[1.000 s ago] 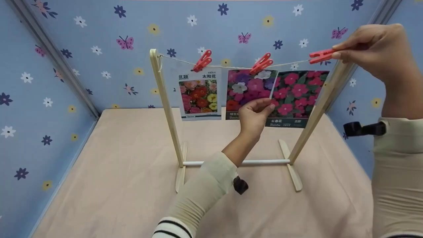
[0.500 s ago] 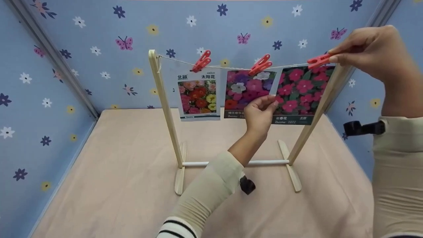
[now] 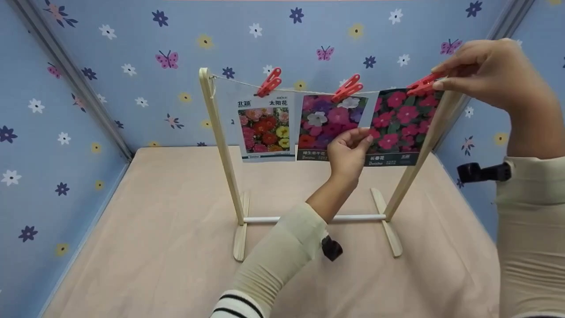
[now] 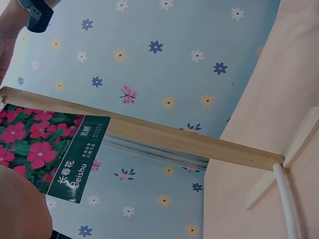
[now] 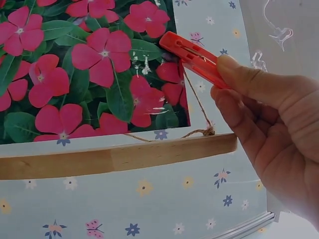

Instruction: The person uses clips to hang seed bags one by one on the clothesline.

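My left hand [image 3: 346,157] pinches the left edge of a seed packet [image 3: 401,119] printed with pink flowers, its top at the string [image 3: 238,81]. My right hand [image 3: 496,77] pinches the handles of a red clothespin [image 3: 421,85] between thumb and fingers. In the right wrist view the clothespin [image 5: 192,57] has its tip over the packet's edge, beside the string. Two more packets hang from the string to the left, a white-bordered one [image 3: 265,130] and a purple-flowered one [image 3: 320,121], each under its own red clothespin. My left hand overlaps the purple-flowered packet in the head view.
The string runs between two wooden posts [image 3: 223,150] on flat feet, joined low down by a white rod [image 3: 359,217]. The stand is on a pale pink cloth [image 3: 154,247]. Blue walls [image 3: 132,39] with flowers and butterflies rise behind and at the sides.
The pink-flowered packet has risen to the string and shifted right with my left hand. My right hand has lowered slightly leftward, bringing the clothespin onto the packet's top edge.
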A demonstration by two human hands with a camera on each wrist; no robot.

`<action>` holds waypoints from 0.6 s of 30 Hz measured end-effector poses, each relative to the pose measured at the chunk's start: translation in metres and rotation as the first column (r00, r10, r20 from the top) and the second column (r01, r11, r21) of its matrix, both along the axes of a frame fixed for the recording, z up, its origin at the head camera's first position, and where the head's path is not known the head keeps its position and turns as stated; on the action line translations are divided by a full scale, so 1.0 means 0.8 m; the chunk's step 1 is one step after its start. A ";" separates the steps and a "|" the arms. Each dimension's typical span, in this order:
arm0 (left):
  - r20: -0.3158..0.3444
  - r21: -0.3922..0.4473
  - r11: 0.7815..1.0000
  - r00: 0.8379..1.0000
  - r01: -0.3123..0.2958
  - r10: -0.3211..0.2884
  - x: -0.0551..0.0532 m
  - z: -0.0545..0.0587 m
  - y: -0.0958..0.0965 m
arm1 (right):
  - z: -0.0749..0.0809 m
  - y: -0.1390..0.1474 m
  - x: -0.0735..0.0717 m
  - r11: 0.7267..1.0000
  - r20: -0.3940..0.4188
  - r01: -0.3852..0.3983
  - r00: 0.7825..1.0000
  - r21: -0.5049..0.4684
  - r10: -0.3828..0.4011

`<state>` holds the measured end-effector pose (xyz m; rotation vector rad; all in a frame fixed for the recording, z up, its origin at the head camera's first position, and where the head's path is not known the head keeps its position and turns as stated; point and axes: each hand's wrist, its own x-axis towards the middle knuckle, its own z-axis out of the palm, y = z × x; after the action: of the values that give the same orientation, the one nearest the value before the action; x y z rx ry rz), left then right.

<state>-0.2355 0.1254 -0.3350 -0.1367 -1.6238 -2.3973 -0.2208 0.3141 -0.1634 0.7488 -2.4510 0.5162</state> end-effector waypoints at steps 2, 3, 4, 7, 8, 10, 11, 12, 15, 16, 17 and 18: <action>0.001 -0.001 1.000 1.000 -0.002 0.002 0.000 0.000 -0.001 | -0.001 -0.001 0.000 1.000 -0.002 -0.001 1.000 0.004 0.001; 0.003 -0.003 1.000 1.000 -0.002 0.002 0.000 0.000 -0.001 | -0.001 -0.001 0.000 1.000 -0.005 0.002 1.000 0.004 -0.002; 0.006 -0.004 1.000 1.000 -0.002 0.002 0.000 0.001 -0.001 | -0.002 -0.001 -0.001 1.000 -0.006 0.008 1.000 0.003 -0.008; 0.015 -0.011 1.000 1.000 0.003 -0.003 0.001 0.001 -0.003 | -0.003 0.000 -0.001 1.000 -0.009 0.024 1.000 -0.003 -0.024; 0.018 -0.016 1.000 1.000 0.005 -0.004 0.001 0.000 -0.004 | -0.003 0.000 -0.002 1.000 -0.007 0.028 1.000 -0.008 -0.028; 0.018 -0.021 1.000 1.000 0.004 -0.003 0.001 0.000 -0.005 | -0.004 0.001 -0.002 0.999 -0.001 0.034 0.999 -0.018 -0.034; 0.017 -0.023 1.000 1.000 0.002 -0.002 0.001 0.000 -0.005 | -0.004 0.002 -0.002 0.999 0.001 0.034 0.999 -0.021 -0.034; 0.015 -0.025 1.000 1.000 0.000 0.000 0.002 0.000 -0.006 | -0.004 0.002 -0.002 0.999 0.003 0.034 0.999 -0.024 -0.033; 0.013 -0.027 1.000 1.000 0.002 -0.002 0.002 0.001 -0.007 | -0.004 0.002 -0.001 0.999 0.004 0.030 1.000 -0.025 -0.030; 0.012 -0.026 1.000 1.000 0.005 -0.004 0.002 0.001 -0.007 | -0.003 0.002 -0.001 0.999 0.004 0.029 1.000 -0.024 -0.029; 0.016 -0.028 1.000 1.000 0.010 -0.009 0.002 0.001 -0.007 | -0.003 0.002 -0.001 0.999 0.006 0.030 1.000 -0.024 -0.030; 0.018 -0.028 0.999 1.000 0.015 -0.014 0.002 0.001 -0.008 | -0.003 0.002 0.000 0.999 0.009 0.031 0.999 -0.026 -0.031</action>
<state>-0.2341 0.1192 -0.3340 -0.1334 -1.6707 -2.3935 -0.2211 0.3155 -0.1657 0.6982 -2.4547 0.5401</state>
